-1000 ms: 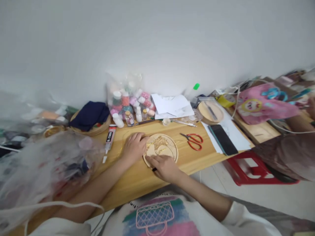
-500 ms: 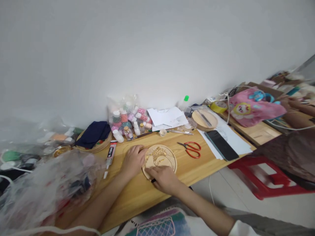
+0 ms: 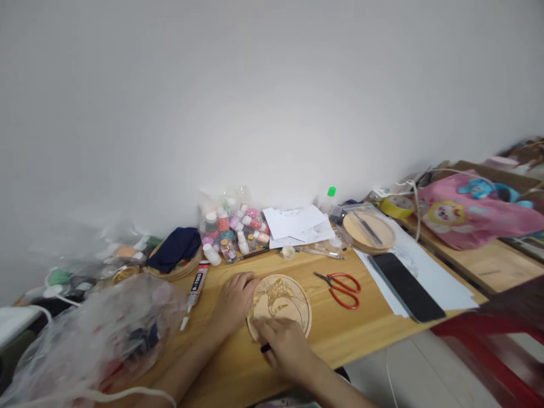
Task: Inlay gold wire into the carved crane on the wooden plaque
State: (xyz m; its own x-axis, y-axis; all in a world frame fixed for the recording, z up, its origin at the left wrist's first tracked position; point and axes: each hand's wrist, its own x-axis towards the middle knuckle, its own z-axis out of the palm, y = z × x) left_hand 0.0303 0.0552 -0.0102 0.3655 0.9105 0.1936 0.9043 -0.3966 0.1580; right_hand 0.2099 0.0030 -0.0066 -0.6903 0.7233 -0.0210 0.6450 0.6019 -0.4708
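A round wooden plaque [image 3: 293, 303] with a raised rim lies on the table, with gold line work forming a picture on its face. My left hand [image 3: 236, 300] holds the plaque's left edge, its fingers bent close together. Over the lower left part of the plaque, my right hand [image 3: 284, 347] is closed with its fingertips pressed to the surface. A small black piece [image 3: 266, 348] shows by its fingers; what they pinch is hidden. Red-handled scissors [image 3: 344, 288] lie to the right, and a B-7000 glue tube [image 3: 196, 292] to the left.
Bottles in a clear bag [image 3: 236, 224], white papers [image 3: 297, 224] and a small round cup [image 3: 288, 252] line the back. A phone [image 3: 408, 286] rests on paper sheets at right. Plastic bags [image 3: 97, 328] crowd the left; a red stool [image 3: 488, 351] stands below.
My view has shifted, so the table's things appear lower and mostly farther right. Both hands stay at the plaque, the right one with its fingertips still on its lower left part.
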